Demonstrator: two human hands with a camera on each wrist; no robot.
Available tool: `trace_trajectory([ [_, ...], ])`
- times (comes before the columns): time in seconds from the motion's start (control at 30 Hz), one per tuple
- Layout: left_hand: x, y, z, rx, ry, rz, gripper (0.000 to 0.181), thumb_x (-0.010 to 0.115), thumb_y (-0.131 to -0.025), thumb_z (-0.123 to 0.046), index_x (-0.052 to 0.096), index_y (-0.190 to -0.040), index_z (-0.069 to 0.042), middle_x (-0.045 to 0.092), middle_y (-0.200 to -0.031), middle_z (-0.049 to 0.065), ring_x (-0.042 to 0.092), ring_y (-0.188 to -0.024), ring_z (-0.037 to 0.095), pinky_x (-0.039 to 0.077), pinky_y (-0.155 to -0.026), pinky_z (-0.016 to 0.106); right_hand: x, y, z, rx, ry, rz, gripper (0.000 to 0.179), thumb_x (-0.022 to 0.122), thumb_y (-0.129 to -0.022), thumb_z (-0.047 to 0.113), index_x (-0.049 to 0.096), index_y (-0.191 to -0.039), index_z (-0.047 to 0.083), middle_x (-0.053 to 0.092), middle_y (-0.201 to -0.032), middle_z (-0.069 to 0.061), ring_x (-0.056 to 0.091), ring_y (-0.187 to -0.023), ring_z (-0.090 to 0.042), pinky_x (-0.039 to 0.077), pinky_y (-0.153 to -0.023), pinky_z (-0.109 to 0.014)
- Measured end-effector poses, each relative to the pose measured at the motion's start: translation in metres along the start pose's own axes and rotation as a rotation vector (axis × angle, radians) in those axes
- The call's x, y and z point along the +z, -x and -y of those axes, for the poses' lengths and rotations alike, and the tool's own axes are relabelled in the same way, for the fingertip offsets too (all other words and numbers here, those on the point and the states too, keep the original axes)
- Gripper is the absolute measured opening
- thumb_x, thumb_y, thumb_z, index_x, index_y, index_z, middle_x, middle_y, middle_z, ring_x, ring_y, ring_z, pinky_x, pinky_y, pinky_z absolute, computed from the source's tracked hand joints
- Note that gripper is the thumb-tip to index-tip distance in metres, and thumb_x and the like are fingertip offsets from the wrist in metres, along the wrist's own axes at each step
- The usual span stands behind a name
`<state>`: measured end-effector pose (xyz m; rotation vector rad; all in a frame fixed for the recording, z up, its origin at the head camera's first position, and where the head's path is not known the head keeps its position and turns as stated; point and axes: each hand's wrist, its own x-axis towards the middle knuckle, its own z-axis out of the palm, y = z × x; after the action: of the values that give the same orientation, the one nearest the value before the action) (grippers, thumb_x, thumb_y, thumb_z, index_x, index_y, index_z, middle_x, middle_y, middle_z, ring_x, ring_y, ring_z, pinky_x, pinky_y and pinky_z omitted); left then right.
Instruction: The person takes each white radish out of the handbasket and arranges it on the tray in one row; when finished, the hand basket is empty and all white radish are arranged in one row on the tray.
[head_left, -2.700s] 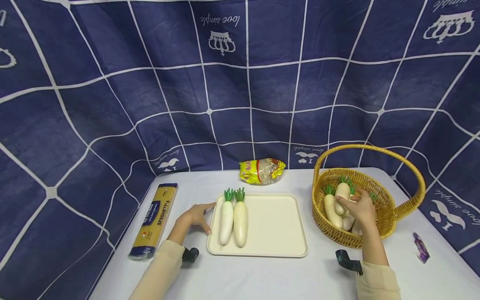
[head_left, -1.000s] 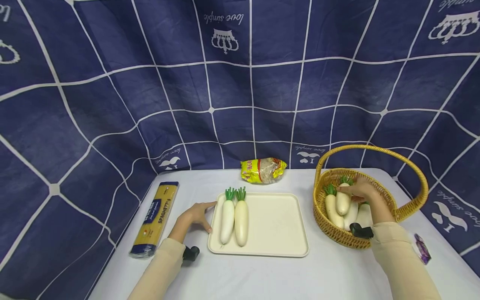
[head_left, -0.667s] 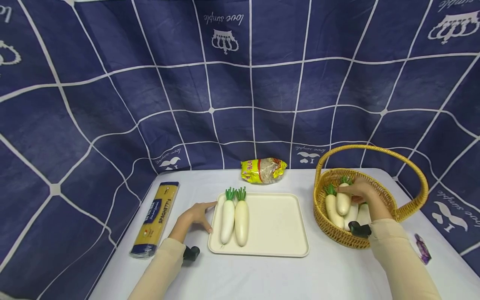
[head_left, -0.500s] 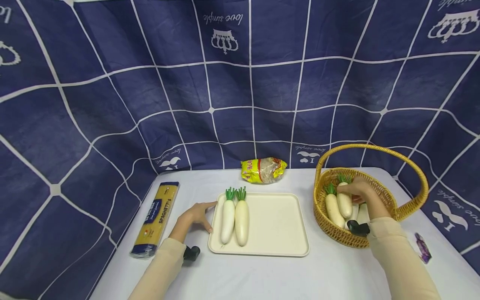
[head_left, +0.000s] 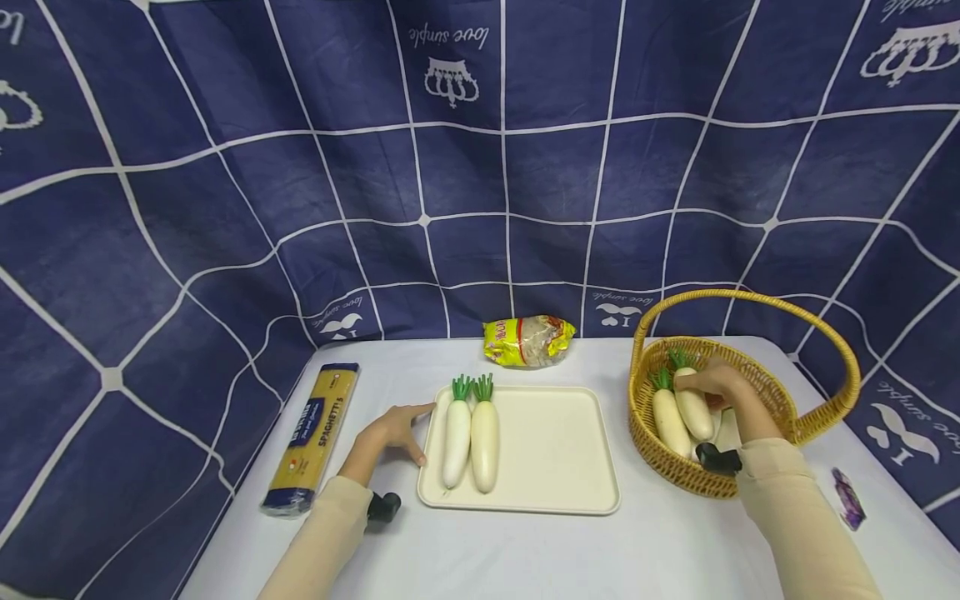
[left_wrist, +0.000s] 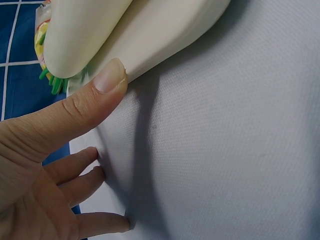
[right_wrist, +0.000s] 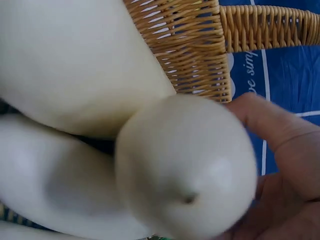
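Note:
My right hand [head_left: 723, 387] is inside the wicker basket [head_left: 651, 457], its thumb and fingers round a white radish [head_left: 695, 414] with a green top. In the right wrist view, that radish's rounded tip [right_wrist: 187, 165] points at the camera, and most of the fingers are behind it. Other white radishes [head_left: 670, 422] lie beside and under it. At the left edge of the cream tray [head_left: 551, 450], my left hand [head_left: 390, 429] has its fingers spread, and its thumb [left_wrist: 95, 100] touches the rim. Two white radishes [head_left: 456, 442] lie side by side on the tray, tops facing away.
The basket's tall handle [head_left: 750, 296] arches over its opening. A spaghetti packet [head_left: 311, 437] lies at the left, a yellow food bag [head_left: 527, 341] behind the tray, and a small purple wrapper [head_left: 848, 498] right of the basket. A blue checked cloth [head_left: 465, 183] hangs behind the table.
My right forearm has swung rightward, and the hand has turned on the radish. In the last second the radish has tilted, its lower end shifting right. My left hand stays at the tray.

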<state>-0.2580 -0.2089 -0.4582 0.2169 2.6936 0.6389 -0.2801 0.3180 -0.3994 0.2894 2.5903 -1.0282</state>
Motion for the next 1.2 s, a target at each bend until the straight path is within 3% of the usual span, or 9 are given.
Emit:
trace_trajectory([
  [0.17, -0.001, 0.001, -0.001, 0.006, -0.005, -0.005, 0.108, 0.092, -0.045, -0.021, 0.044, -0.141, -0.013, 0.049, -0.136, 0.023, 0.042, -0.127, 0.043, 0.035, -0.104, 0.058, 0.002, 0.0, 0.0, -0.013, -0.028, 0.011, 0.043, 0.063, -0.081, 0.027, 0.043, -0.091, -0.01, 0.052, -0.073, -0.01, 0.056, -0.059, -0.016, 0.055, -0.056, -0.028],
  [0.4, 0.0, 0.001, -0.001, 0.003, -0.005, -0.003, 0.108, 0.092, -0.045, -0.023, 0.044, -0.141, -0.012, 0.047, -0.137, 0.022, 0.041, -0.128, 0.042, 0.035, -0.105, 0.058, 0.002, 0.002, -0.006, -0.087, -0.128, 0.054, 0.027, 0.057, -0.082, 0.025, 0.048, -0.08, 0.0, 0.05, -0.067, 0.0, 0.053, -0.058, -0.011, 0.052, -0.054, -0.026],
  [0.7, -0.002, 0.002, -0.001, 0.02, -0.002, -0.007, 0.107, 0.092, -0.045, -0.021, 0.044, -0.141, -0.012, 0.048, -0.137, 0.023, 0.042, -0.127, 0.042, 0.035, -0.105, 0.058, -0.003, 0.008, -0.012, -0.164, -0.262, 0.084, 0.042, 0.053, -0.089, 0.025, 0.052, -0.103, -0.015, 0.056, -0.083, -0.002, 0.059, -0.071, -0.009, 0.056, -0.066, -0.027],
  [0.8, -0.002, 0.002, 0.0, 0.02, -0.002, -0.004, 0.107, 0.092, -0.046, -0.021, 0.044, -0.141, -0.012, 0.048, -0.137, 0.023, 0.042, -0.127, 0.042, 0.035, -0.104, 0.058, -0.004, 0.013, -0.01, -0.171, -0.263, 0.083, 0.056, 0.051, -0.091, 0.027, 0.044, -0.119, -0.021, 0.056, -0.099, -0.017, 0.062, -0.079, -0.013, 0.057, -0.072, -0.028],
  [0.93, -0.001, 0.002, 0.0, 0.014, -0.005, -0.003, 0.107, 0.092, -0.046, -0.022, 0.044, -0.141, -0.012, 0.047, -0.137, 0.023, 0.04, -0.128, 0.043, 0.034, -0.105, 0.059, -0.002, 0.021, -0.006, -0.167, -0.243, 0.063, 0.074, 0.05, -0.092, 0.031, 0.025, -0.133, -0.026, 0.04, -0.122, -0.033, 0.06, -0.079, -0.013, 0.056, -0.073, -0.027],
  [1.03, 0.0, 0.001, 0.0, 0.013, -0.011, -0.005, 0.107, 0.092, -0.045, -0.022, 0.044, -0.141, -0.012, 0.047, -0.138, 0.023, 0.039, -0.129, 0.044, 0.033, -0.105, 0.06, -0.001, 0.026, -0.004, -0.158, -0.264, 0.049, 0.078, 0.05, -0.092, 0.031, 0.017, -0.135, -0.026, 0.038, -0.123, -0.033, 0.057, -0.074, -0.007, 0.055, -0.068, -0.023],
  [1.2, 0.0, 0.001, 0.0, 0.011, -0.005, -0.006, 0.107, 0.092, -0.045, -0.022, 0.045, -0.141, -0.012, 0.046, -0.139, 0.022, 0.039, -0.129, 0.043, 0.033, -0.105, 0.059, 0.002, 0.032, -0.002, -0.162, -0.312, 0.028, 0.078, 0.05, -0.093, 0.029, 0.015, -0.134, -0.027, 0.047, -0.112, -0.023, 0.059, -0.077, -0.008, 0.056, -0.069, -0.022],
])
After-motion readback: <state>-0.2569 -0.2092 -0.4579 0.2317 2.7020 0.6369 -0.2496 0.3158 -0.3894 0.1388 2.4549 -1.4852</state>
